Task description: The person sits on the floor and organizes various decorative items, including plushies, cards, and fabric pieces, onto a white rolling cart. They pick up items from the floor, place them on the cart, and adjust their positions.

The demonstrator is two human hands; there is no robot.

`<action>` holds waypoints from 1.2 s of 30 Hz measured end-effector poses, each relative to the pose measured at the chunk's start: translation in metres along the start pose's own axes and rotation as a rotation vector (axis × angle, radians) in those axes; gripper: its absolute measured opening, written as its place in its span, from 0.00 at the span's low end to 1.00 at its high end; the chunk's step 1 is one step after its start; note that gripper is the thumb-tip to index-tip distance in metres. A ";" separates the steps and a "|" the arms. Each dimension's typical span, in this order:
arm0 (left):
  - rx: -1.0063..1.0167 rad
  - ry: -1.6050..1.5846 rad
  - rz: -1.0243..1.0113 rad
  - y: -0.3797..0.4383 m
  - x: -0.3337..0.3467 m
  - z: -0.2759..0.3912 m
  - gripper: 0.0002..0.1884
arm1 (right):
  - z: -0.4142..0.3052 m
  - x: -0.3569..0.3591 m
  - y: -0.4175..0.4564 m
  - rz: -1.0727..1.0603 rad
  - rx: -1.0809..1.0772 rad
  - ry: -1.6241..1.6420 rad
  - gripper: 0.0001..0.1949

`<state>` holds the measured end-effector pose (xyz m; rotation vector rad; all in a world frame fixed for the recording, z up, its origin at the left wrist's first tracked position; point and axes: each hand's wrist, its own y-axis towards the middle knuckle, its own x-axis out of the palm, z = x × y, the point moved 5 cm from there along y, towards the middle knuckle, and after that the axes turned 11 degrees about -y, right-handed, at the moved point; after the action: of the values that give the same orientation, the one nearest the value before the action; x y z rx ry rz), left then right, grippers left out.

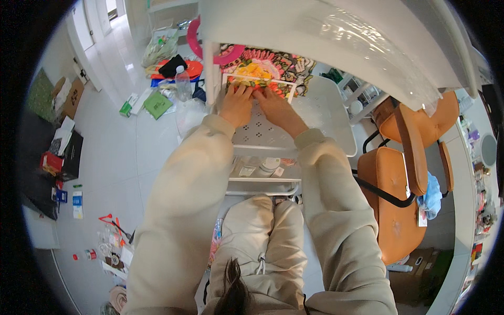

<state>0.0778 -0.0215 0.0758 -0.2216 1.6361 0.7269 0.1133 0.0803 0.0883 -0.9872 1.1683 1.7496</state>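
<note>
Both hands reach into the upper level of a white cart with a perforated bottom (258, 130). My left hand (237, 103) and my right hand (273, 108) lie close together, fingers bent over the near edge of a bright floral piece (256, 73) with orange, pink and green patterns. A thin white rectangular frame (292, 92) surrounds part of it. Whether the fingers pinch the piece or only press on it cannot be told, as the fingertips are partly hidden. A pink ring-shaped object (232, 55) stands at the piece's left side.
A white surface with clear plastic wrap (354, 35) overhangs the cart. A plastic bottle (182, 84), a green packet (158, 105) and bags lie at the left. Orange chairs (393, 197) stand at the right. A lower shelf (264, 179) holds containers. More litter lies on the floor at lower left.
</note>
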 end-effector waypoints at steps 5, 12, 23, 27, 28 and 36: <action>-0.033 0.053 0.047 0.005 -0.001 0.000 0.23 | 0.002 0.003 0.005 0.010 -0.010 -0.089 0.18; -0.025 -0.116 0.238 0.017 -0.024 -0.020 0.15 | 0.001 0.014 0.007 0.109 0.021 -0.137 0.17; 0.119 -0.150 0.146 0.026 -0.015 -0.028 0.17 | 0.013 0.025 0.005 -0.159 0.014 0.114 0.31; 0.196 0.105 0.222 0.028 -0.010 -0.022 0.09 | 0.020 0.035 0.011 -0.056 -0.079 0.132 0.32; 0.242 0.120 0.294 0.032 -0.009 -0.020 0.09 | 0.020 0.027 0.009 -0.081 -0.057 0.144 0.31; 0.456 0.202 0.730 0.022 -0.032 -0.007 0.09 | 0.003 -0.019 -0.002 0.038 -0.140 0.279 0.18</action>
<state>0.0670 -0.0163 0.1133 0.6828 2.0428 0.8560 0.1223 0.0804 0.1060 -1.3353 1.2550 1.7834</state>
